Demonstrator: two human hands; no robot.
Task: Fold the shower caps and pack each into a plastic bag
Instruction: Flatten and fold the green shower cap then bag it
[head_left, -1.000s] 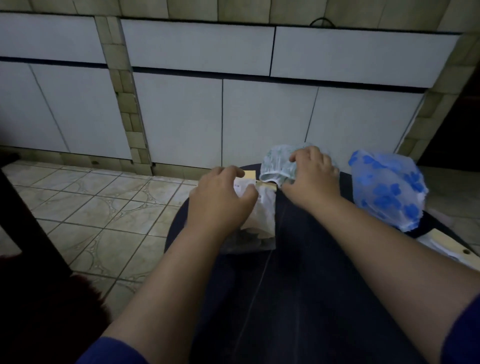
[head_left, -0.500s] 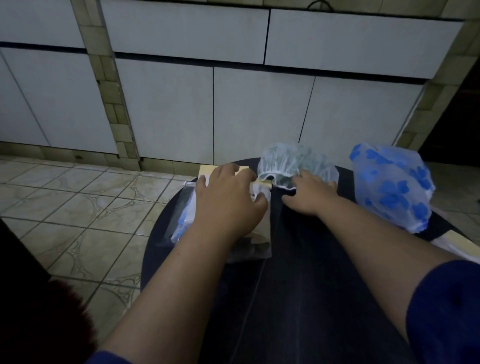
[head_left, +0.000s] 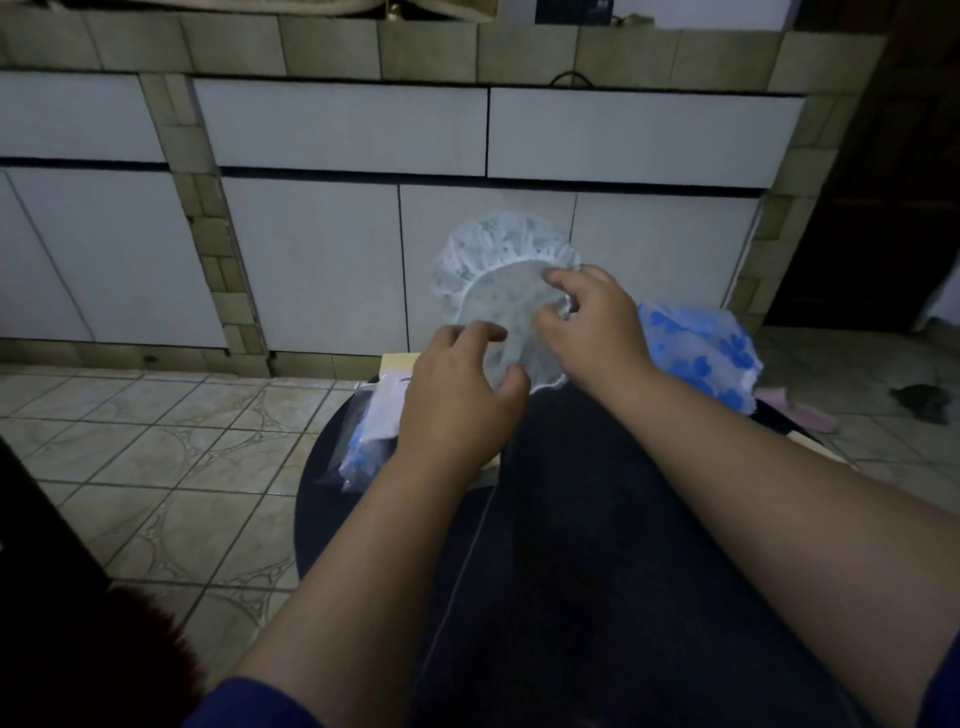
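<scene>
**Shower cap held up in both hands**

Green-patterned shower cap (head_left: 501, 260) is lifted above the far edge of the dark round table (head_left: 597, 545), its elastic opening turned toward me. My right hand (head_left: 592, 327) pinches the rim on the right side with curled fingers (head_left: 558, 283). My left hand (head_left: 457, 395) grips the lower left part of the cap, thumb and fingers curled around the thin plastic. Just below my left hand, plastic bags (head_left: 363, 441) lie on the table's left edge, one with something blue inside, and a pale card (head_left: 397, 364) sits behind them. To the right, a blue-flowered shower cap (head_left: 701, 353) rests on the table's far right side. Beyond are white cabinet doors (head_left: 311, 260) and a tiled floor (head_left: 156, 441), with a pink slipper (head_left: 800, 410) on it at right.
</scene>
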